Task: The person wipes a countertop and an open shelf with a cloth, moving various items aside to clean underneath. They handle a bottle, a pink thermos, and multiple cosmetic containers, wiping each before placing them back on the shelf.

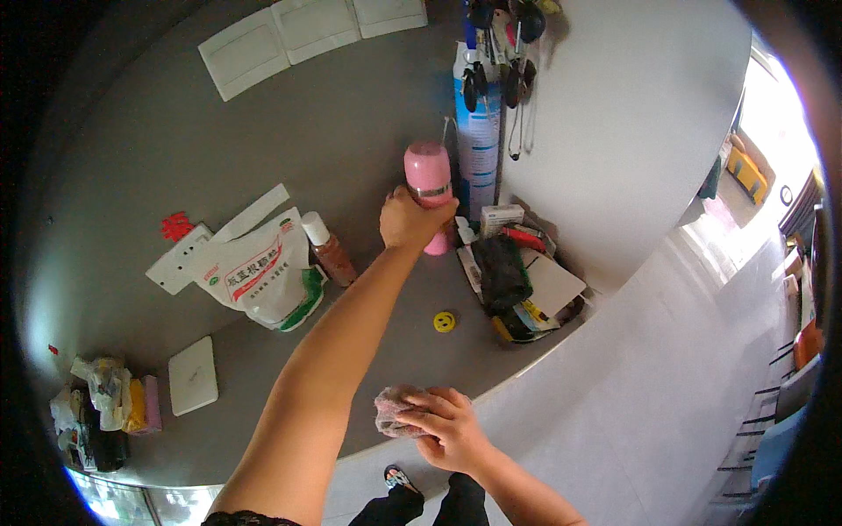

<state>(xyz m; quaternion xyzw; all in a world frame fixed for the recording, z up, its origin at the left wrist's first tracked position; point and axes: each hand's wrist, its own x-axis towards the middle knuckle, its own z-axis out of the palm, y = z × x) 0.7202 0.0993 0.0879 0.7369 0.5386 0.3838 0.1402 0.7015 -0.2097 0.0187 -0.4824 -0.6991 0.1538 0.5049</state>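
Note:
My left hand (410, 221) reaches far across the grey counter (386, 351), its fingers wrapped round a pink bottle (427, 167) with a silvery band. The bottle stands upright near the back wall, and its middle is hidden by the hand. Closer to me, over the counter's front edge, my right hand (452, 431) grips a crumpled, pinkish-grey cloth (396, 412). Between the two hands a round yellow smiley disc (445, 322) lies on the counter.
Right of the bottle are a tall blue-and-white can (479, 149) and a pile with a black pouch (502, 272). Keys (517, 79) hang above. Leftward lie a white bag (254, 267), a white-capped bottle (330, 250), a white slab (193, 377) and bagged items (105, 403).

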